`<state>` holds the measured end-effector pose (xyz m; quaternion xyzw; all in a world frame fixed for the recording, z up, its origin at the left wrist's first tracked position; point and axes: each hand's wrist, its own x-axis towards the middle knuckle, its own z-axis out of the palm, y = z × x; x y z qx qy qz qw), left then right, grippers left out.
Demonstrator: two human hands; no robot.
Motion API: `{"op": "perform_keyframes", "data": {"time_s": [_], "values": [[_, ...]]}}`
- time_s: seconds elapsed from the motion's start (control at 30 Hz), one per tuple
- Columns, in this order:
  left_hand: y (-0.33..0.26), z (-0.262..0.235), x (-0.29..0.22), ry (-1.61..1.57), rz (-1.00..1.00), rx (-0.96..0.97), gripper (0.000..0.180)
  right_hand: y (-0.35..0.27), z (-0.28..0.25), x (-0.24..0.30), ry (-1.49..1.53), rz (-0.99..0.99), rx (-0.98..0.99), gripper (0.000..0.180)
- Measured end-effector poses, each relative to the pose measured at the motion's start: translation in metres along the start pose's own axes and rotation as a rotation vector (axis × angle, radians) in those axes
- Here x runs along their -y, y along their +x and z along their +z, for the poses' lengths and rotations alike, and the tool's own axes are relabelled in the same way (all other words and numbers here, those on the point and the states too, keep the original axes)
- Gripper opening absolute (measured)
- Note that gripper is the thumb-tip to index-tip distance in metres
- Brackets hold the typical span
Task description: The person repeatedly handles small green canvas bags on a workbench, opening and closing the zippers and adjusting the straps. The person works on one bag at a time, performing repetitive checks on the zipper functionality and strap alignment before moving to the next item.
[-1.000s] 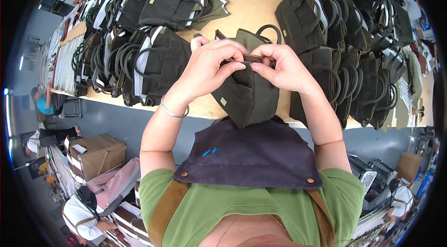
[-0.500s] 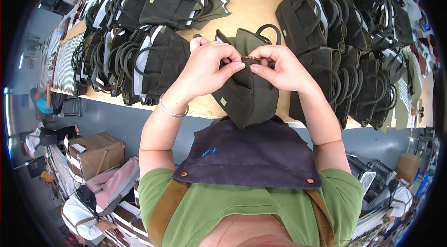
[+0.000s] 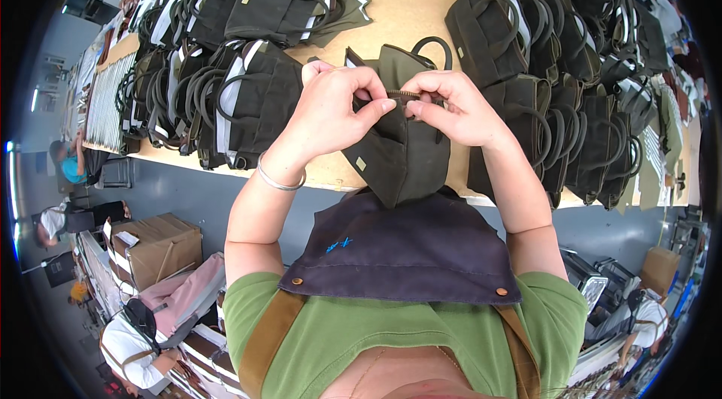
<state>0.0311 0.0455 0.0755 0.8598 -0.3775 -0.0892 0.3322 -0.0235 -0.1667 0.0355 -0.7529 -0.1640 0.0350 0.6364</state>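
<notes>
Fingers of the left hand pinch the top edge of a dark olive bag at its zipper; the right hand pinches the same edge from the right, thumb and forefinger closed on the zipper line. Fingertips of both hands sit just beside each other, nearly touching. Bag is held upright above the near edge of the desk, its lower end over the dark apron; one loop handle shows behind the hands. Silver bangle on the left wrist. Left of the hands: a row of black-and-white bags lying on the desk. Right: a packed stack of dark olive bags standing with handles up. Cardboard box on the floor, lower left.
</notes>
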Motion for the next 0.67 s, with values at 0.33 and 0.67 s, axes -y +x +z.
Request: {"op": "perform_keyframes", "data": {"time_s": [0.33,0.67], "values": [[-0.002,0.008,0.012,0.018,0.076,-0.021,0.013,-0.01,0.012,0.009,-0.053,0.034,-0.314,0.012],[-0.001,0.007,0.005,0.029,0.065,0.039,0.011,-0.012,0.019,0.008,-0.121,0.194,-0.184,0.019]]}}
